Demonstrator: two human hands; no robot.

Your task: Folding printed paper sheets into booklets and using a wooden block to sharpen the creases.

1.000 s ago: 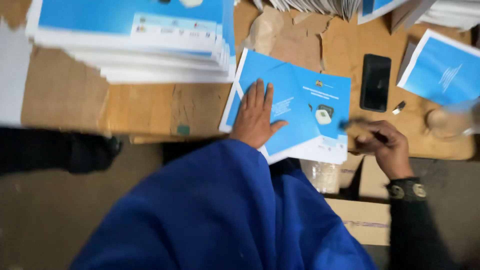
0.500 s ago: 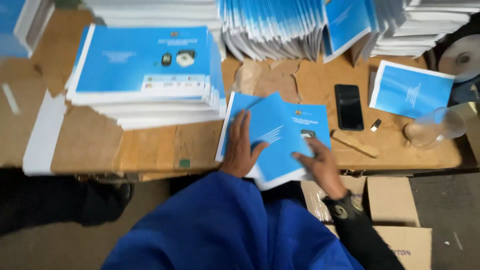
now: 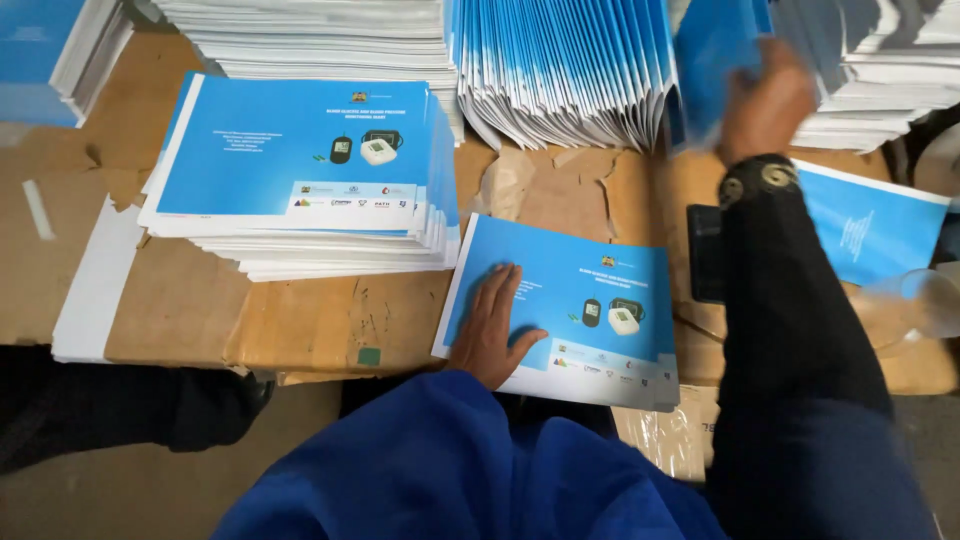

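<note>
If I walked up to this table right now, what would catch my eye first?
Blue everywhere: a tall stack of blue-covered booklets sits at the table's left, and a fanned row of folded blue sheets lines the back. In front, the left hand presses flat on a small pile of booklets, while the right hand, blurred, reaches up to a blue sheet at the back right.

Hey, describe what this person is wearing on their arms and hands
Both hands are bare, no gloves. The left hand comes out of a loose bright blue sleeve. The right hand, blurred, comes out of a black sleeve whose cuff carries pale round patterned markings.
</note>
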